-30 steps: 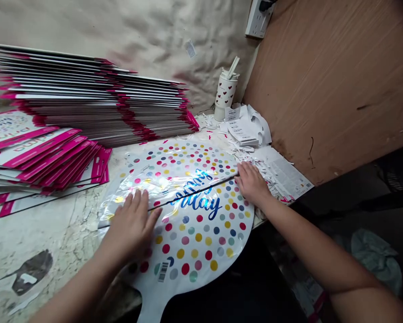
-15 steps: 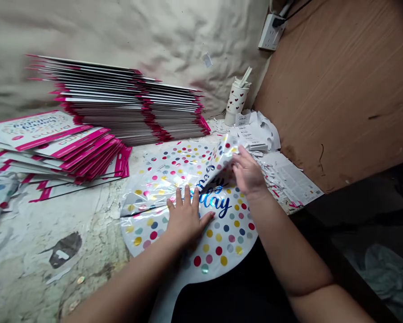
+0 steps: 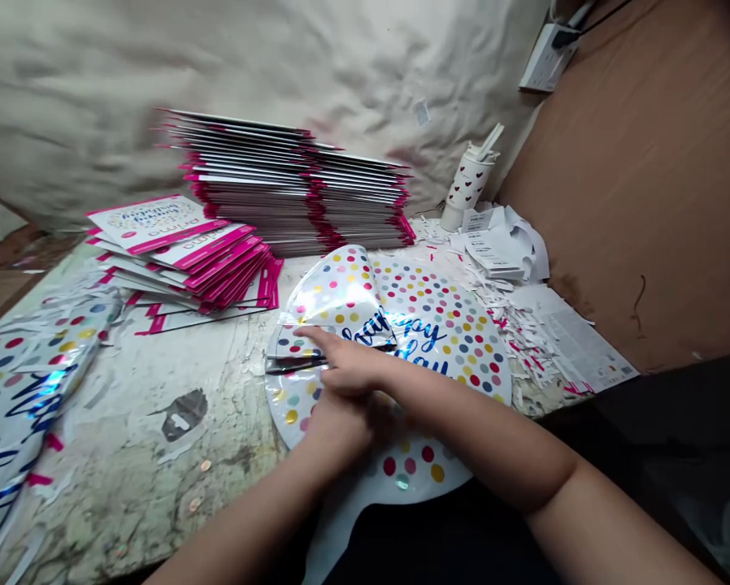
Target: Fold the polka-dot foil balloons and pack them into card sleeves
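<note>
A flat foil balloon (image 3: 471, 325) with coloured dots and blue lettering lies on the worktable, its tail hanging over the front edge. Its upper left part is folded over into a flap (image 3: 334, 292). Across the fold's lower edge reaches my right hand (image 3: 349, 361), index finger stretched out on the foil and the other fingers partly curled. My left hand (image 3: 337, 422) rests on the balloon beneath my right hand, which hides its fingers. More dotted foil (image 3: 11, 406) with blue lettering lies at the left.
Behind stand tall stacks of pink-edged card packets (image 3: 261, 195), with a looser pile (image 3: 182, 252) at left. A heart-patterned cup (image 3: 467, 187), label papers (image 3: 493, 248) and paper scraps (image 3: 523, 349) lie right, beside a brown board (image 3: 658, 203). The worktable (image 3: 236, 390) is stained.
My right hand has moved left across my left hand, and the lifted foil now lies folded over to the left. The view has shifted left.
</note>
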Tool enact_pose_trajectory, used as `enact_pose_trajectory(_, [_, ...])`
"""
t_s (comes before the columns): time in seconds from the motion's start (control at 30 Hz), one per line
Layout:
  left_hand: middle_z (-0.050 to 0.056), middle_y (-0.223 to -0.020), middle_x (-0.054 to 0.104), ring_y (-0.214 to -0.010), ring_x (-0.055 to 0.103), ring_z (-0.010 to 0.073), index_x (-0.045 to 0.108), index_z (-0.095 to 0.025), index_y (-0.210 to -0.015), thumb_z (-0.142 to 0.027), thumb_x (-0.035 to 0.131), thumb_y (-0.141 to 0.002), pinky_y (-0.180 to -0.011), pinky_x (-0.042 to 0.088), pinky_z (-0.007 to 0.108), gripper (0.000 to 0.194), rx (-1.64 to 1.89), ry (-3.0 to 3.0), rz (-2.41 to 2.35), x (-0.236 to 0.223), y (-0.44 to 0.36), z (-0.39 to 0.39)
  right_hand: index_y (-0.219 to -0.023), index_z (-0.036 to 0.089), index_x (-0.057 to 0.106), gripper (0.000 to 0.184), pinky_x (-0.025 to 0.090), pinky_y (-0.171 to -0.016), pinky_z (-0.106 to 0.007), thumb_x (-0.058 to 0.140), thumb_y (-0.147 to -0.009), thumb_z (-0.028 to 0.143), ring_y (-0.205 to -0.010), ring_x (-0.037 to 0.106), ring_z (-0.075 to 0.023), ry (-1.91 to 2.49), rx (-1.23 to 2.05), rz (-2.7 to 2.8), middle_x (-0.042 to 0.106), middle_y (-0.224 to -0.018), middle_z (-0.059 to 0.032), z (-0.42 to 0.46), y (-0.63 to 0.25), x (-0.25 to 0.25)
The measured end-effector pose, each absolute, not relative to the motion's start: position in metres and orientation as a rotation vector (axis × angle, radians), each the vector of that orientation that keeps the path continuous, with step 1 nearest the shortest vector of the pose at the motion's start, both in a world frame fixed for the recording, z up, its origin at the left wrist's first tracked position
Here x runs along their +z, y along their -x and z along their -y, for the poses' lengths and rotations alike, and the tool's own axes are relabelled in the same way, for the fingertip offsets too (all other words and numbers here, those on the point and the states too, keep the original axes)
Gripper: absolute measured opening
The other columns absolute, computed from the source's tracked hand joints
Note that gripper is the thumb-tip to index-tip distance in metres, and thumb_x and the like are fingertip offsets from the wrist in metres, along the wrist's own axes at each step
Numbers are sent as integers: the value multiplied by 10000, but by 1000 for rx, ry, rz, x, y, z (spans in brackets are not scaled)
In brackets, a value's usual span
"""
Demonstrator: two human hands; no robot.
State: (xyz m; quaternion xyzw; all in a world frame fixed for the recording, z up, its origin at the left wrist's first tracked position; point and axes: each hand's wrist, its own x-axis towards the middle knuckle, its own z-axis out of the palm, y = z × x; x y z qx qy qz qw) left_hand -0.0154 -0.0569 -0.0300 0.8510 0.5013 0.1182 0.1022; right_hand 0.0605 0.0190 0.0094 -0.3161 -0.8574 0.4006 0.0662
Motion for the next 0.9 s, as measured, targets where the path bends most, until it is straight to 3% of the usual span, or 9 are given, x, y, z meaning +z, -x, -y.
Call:
enact_pose_trajectory(0.1, [110,-975,636,-928,573,240,625,-137,-943,-160,479,-824,-846,467,394,189,387,-2609,-1544,-22,68,66,-1364,133,320,635,343,-1032,-372,485,-751,133,-1279,376,-232,965,1071,2587,359,-1417,-133,-22,-70,-4])
enact_pose_trajectory(0.23, [166,-1091,606,-1006,545,298,587,-107,-1072,-172,428,-841,-843,442,450,288,387,-2988,-1716,-19,131,51,-1139,114,554,371,357,-1014,-345,483,-776,146,-1221,435,-223,883,703,2716,518,-1276,-127,-17,-68,-16])
enact_pose_trajectory(0.33, [127,-864,651,-814,595,257,629,-127,-934,-144,419,-836,-714,470,391,231,92,-3115,-1620,-8,151,34,-1107,111,560,372,444,-899,-354,529,-765,253,-1061,541,-243,1008,485,2660,600,-1132,-135,-13,-59,-15])
enact_pose_trajectory(0.43, [79,-697,621,-677,573,219,627,-150,-802,-146,415,-845,-658,466,359,216,121,-3176,-1649,10,145,30,-1043,92,589,326,476,-809,-380,530,-762,248,-956,581,-268,1136,378,2586,640,-1013,-159,-14,-42,-16])
enact_pose_trajectory(0.57, [99,-892,656,-850,588,229,625,-151,-889,-241,446,-862,-798,468,375,203,432,-3130,-1624,6,121,43,-807,140,660,151,495,-713,-326,516,-775,172,-793,628,-227,1203,410,2493,685,-806,-99,-34,-38,-17])
enact_pose_trajectory(0.63, [133,-1096,623,-1055,546,266,603,-136,-1041,-352,451,-863,-891,445,394,318,385,-3046,-1579,-12,114,51,-868,159,662,200,500,-678,-277,471,-838,211,-750,634,-180,1252,424,2395,692,-802,-60,-54,-62,-9])
enact_pose_trajectory(0.73, [187,-1355,439,-1287,340,342,454,-91,-1283,-546,441,-816,-1011,349,458,653,253,-2809,-1783,-40,112,56,-1040,118,605,380,500,-674,-246,255,-947,232,-772,629,-133,1313,337,2066,680,-884,-66,-80,-127,21])
enact_pose_trajectory(0.83, [202,-1427,328,-1339,233,355,358,-65,-1356,-619,414,-785,-1061,272,479,797,165,-2606,-1902,-49,116,53,-876,123,650,293,495,-616,-241,441,-903,327,-672,610,-125,1115,73,1501,666,-753,-28,-78,-188,57])
enact_pose_trajectory(0.9, [186,-1425,341,-1329,265,343,379,-85,-1349,-596,400,-802,-1052,290,480,748,133,-2506,-1897,-41,122,48,-813,146,672,180,495,-602,-235,558,-843,283,-625,598,-113,997,-41,1531,658,-690,-2,-56,-205,70])
